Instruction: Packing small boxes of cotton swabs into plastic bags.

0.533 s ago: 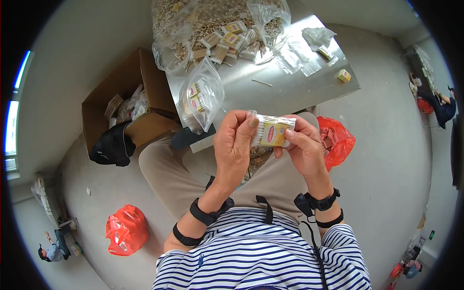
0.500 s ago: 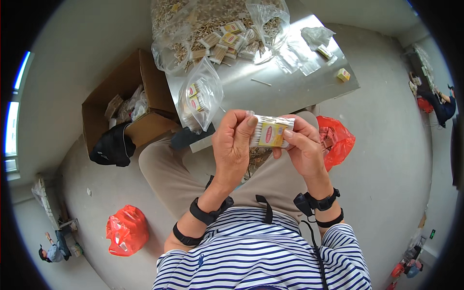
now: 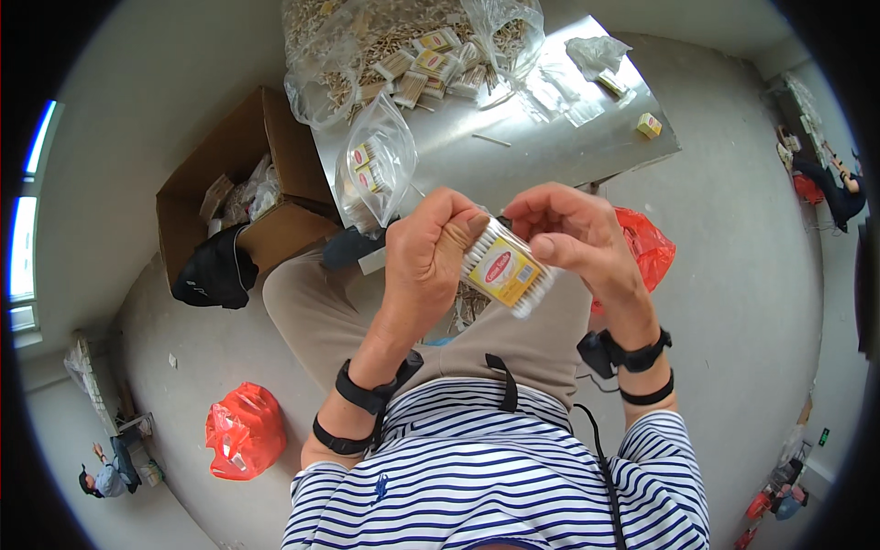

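Observation:
My left hand (image 3: 431, 247) pinches the upper left end of a pack of cotton swabs (image 3: 502, 270), tilted down to the right over my lap. The pack is in clear wrap with a yellow and red label. Beside its upper right side, my right hand (image 3: 587, 234) has thumb and fingers apart and holds nothing I can see. Past my left hand, a clear zip bag (image 3: 378, 170) with similar packs inside leans at the table's near edge.
On the metal table (image 3: 550, 165) lie heaped loose swabs (image 3: 357, 46), several packs (image 3: 435, 64), one loose swab, clear film (image 3: 596, 57) and a small yellow pack (image 3: 649, 126). An open carton (image 3: 302, 156) stands left. Red bags (image 3: 246, 431) sit on the floor either side.
My right hand has let go of the pack and opened, moving slightly up and right. The pack has tilted in my left hand, its right end dropping.

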